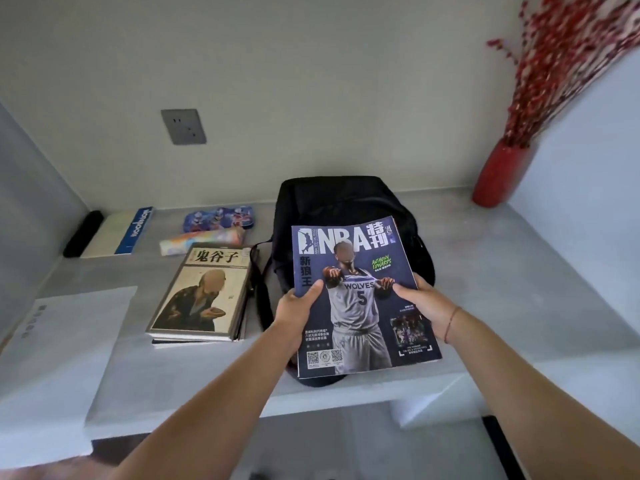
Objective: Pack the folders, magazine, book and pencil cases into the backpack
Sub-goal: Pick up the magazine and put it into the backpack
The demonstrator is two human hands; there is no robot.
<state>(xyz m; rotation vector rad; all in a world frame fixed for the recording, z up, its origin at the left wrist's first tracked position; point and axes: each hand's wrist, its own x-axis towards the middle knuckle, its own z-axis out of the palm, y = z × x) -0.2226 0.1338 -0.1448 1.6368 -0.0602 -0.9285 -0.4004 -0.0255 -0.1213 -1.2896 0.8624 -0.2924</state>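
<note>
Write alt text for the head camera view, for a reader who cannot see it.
The left hand and right hand hold an NBA magazine by its side edges above a black backpack on a grey desk. Left of the backpack lie a book, a blue pencil case and a pastel pencil case; a red vase stands far right.

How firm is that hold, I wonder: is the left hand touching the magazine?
Touching. The head view shows the left hand gripping the magazine at its left edge, thumb lying on the cover.
</note>
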